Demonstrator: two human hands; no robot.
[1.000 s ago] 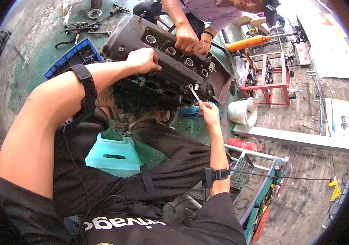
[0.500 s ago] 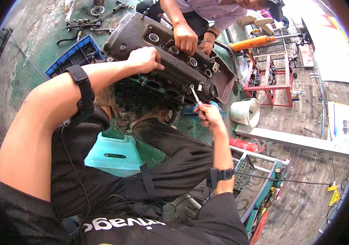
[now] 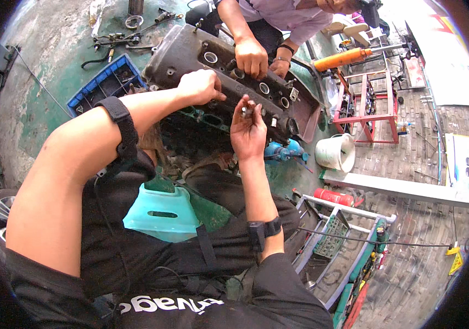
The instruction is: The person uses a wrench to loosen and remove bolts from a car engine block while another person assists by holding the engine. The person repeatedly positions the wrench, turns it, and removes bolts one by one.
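A dark engine with a long valve cover (image 3: 182, 48) lies ahead of me, several round holes along its top. My left hand (image 3: 198, 88) rests at the cover's near edge, fingers curled down; what they grip, if anything, is hidden. Near the cover's right half, my right hand (image 3: 248, 131) is raised palm up. Its fingers pinch a small silver metal piece (image 3: 245, 111), whose kind I cannot make out. Across the engine, a co-worker's one hand (image 3: 251, 57) is on the cover and the other hand (image 3: 280, 67) is just behind it.
A blue crate (image 3: 75, 104) stands left of the engine, with loose metal parts (image 3: 116, 39) beyond. Between my legs is a turquoise stool (image 3: 160, 214). To the right are a white bucket (image 3: 335, 153), a red fire extinguisher (image 3: 333, 197), a tool cart (image 3: 380, 222) and a red frame (image 3: 363, 118).
My right hand has moved left and up and turned palm up; the ring spanner it held no longer shows plainly. My left hand stays at the cover's edge. The view has shifted slightly.
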